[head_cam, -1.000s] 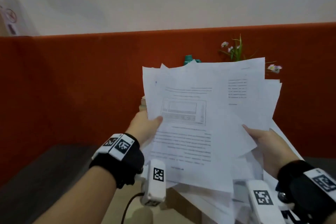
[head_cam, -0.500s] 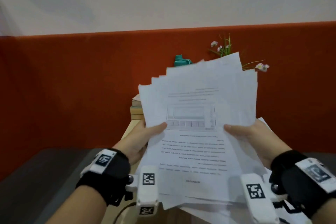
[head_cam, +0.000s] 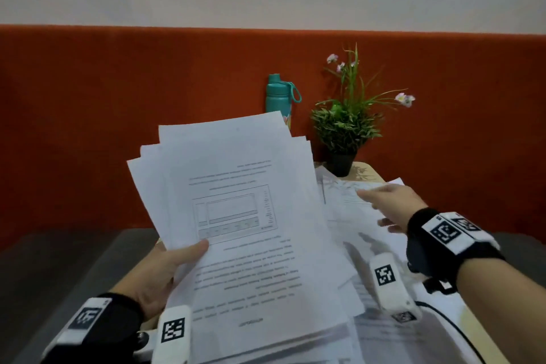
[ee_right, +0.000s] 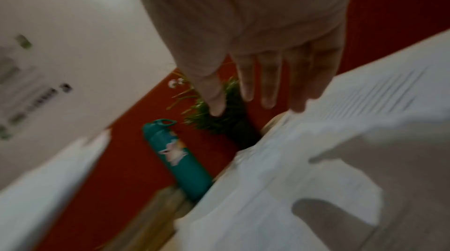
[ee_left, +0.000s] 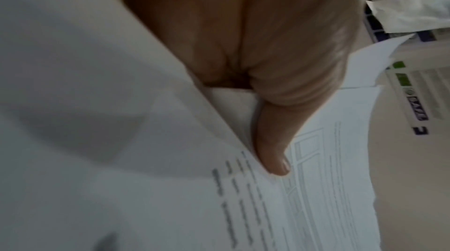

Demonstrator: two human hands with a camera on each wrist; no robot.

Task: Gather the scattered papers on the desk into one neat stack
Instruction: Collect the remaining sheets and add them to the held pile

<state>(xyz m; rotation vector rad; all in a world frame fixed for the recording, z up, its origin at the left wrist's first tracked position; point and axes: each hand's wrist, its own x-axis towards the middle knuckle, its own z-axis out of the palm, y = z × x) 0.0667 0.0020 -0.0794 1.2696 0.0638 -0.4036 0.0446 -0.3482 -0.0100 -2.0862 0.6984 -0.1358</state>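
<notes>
My left hand [head_cam: 165,272] grips a fanned bundle of white printed sheets [head_cam: 245,230] by its left edge, thumb on top, tilted up above the desk. The left wrist view shows the thumb [ee_left: 272,151] pressed on the top sheet [ee_left: 324,188]. My right hand [head_cam: 390,207] hovers open, fingers straight, over loose papers [head_cam: 351,210] lying on the desk to the right of the bundle. In the blurred right wrist view the straight fingers [ee_right: 268,86] hang above those sheets [ee_right: 304,159].
A teal bottle [head_cam: 279,97] and a potted plant [head_cam: 345,124] stand at the back of the wooden desk [head_cam: 369,171] against an orange partition [head_cam: 118,127]. More sheets [head_cam: 384,331] lie near the front right. A dark surface [head_cam: 59,269] lies left of the desk.
My right hand has let go of the bundle and moved right over the loose papers. The left hand alone now holds the bundle, lower and tilted.
</notes>
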